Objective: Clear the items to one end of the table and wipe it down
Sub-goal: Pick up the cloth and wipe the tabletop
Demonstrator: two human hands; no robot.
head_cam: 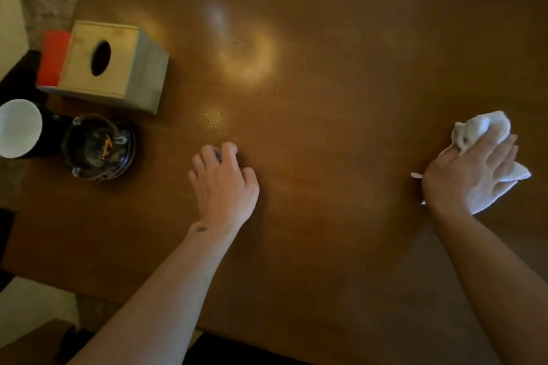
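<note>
A brown wooden table (pixel 341 53) fills the view. At its left end stand a wooden tissue box (pixel 103 65) with an orange pack (pixel 55 59) beside it, a dark mug with a white inside (pixel 19 129) and a dark glass ashtray (pixel 99 147). My left hand (pixel 224 187) rests on the bare wood near the middle, fingers curled and spread, holding nothing. My right hand (pixel 468 175) presses flat on a crumpled white cloth (pixel 486 127) at the right side of the table.
Fine crumbs or specks (pixel 212 117) glint on the wood right of the tissue box, with more in a light patch (pixel 246 59) farther back. Tiled floor (pixel 17 3) shows past the table's left edge. The near edge runs below my forearms.
</note>
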